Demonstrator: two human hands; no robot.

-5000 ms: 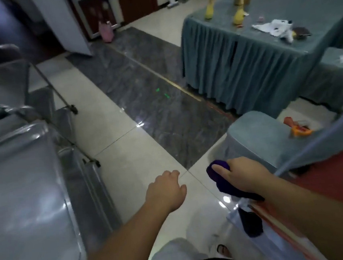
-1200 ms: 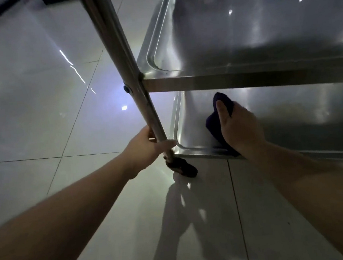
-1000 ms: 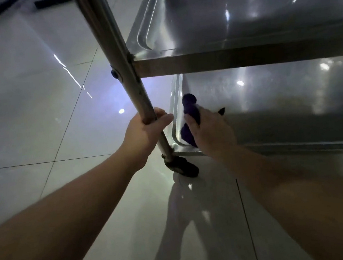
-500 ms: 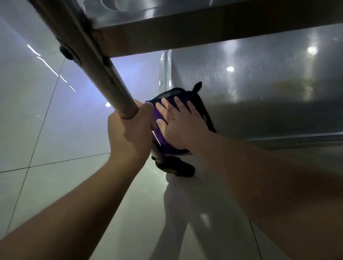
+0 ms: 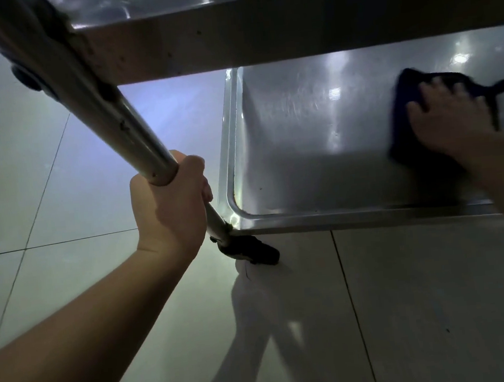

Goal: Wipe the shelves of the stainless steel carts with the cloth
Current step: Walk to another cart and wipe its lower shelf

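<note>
On bottom shelf point(image 5: 316, 141): right hand point(image 5: 450, 119) flat, fingers spread, pressing dark cloth point(image 5: 403, 114). Left hand point(image 5: 169, 208) curled round cart post point(image 5: 135, 140), low near caster point(image 5: 250, 249). Glossy tiled floor point(image 5: 60, 194) beneath.

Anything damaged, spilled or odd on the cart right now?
Nothing spilled or bent. Only small dark specks along the near-left corner of the bottom stainless steel shelf, not yet reached by the dark purple cloth under the right hand. The left hand grips the round steel cart post.
</note>
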